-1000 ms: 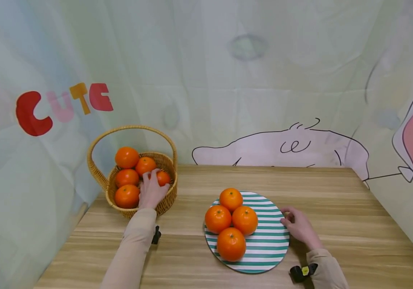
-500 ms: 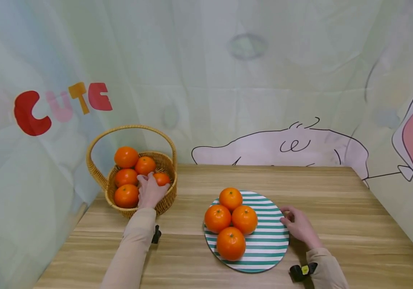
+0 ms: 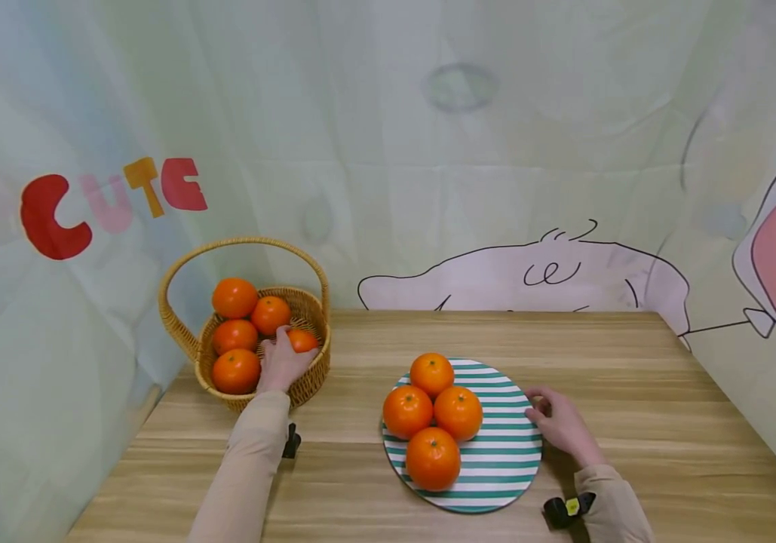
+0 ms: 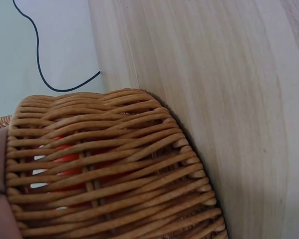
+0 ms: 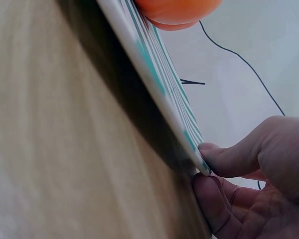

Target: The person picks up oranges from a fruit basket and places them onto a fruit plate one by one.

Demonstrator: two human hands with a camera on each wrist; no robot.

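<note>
My left hand (image 3: 286, 362) reaches into a wicker basket (image 3: 311, 373), its fingers and thumb around an orange (image 3: 302, 341) at the basket's right side. Several other oranges (image 3: 236, 371) lie in the basket, stacked toward its left. In the left wrist view, the woven basket wall (image 4: 104, 169) hides most of the grip; orange colour shows through the gaps. My right hand (image 3: 560, 424) pinches the right rim of a round plate (image 3: 503, 452) with green and white stripes. Thumb and finger hold that rim in the right wrist view. Several oranges (image 3: 433, 458) sit on the plate's left half.
The basket's tall arched handle (image 3: 245, 241) rises over the fruit. A wooden table (image 3: 347, 490) carries both basket and plate. Behind it hangs a printed cloth backdrop (image 3: 388, 188) with cartoon shapes and letters.
My left hand's fingers have slid from the top of the orange to its left side, and that orange sits slightly lower in the basket. The right hand stays on the plate's rim.
</note>
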